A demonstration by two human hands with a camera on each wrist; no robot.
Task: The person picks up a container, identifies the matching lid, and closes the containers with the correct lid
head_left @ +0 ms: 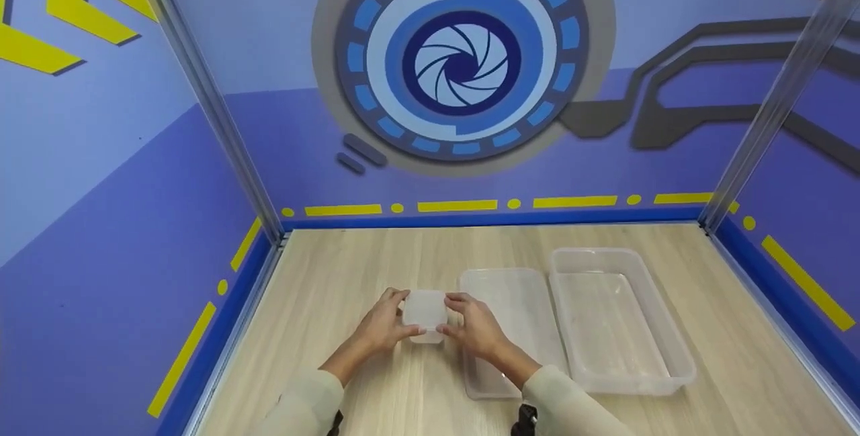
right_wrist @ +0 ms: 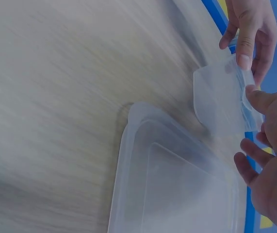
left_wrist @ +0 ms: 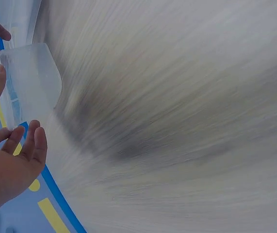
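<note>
A small translucent plastic container with a lid [head_left: 425,312] is held between both hands near the middle of the table. My left hand [head_left: 381,320] grips its left side, thumb at the near edge and fingers toward the far corner. On the opposite side my right hand [head_left: 477,325] grips it the same way. In the left wrist view the small container [left_wrist: 34,80] shows its clear walls between the hands. The right wrist view shows the small container [right_wrist: 220,94] with both thumbs at its lid edge. Whether its base touches the table, I cannot tell.
A large flat translucent lid [head_left: 484,379] lies on the wooden table [head_left: 336,261], partly under my right forearm. Right of it stands a large open clear plastic box [head_left: 682,369]. Blue printed walls [head_left: 269,113] enclose the table at the back and sides.
</note>
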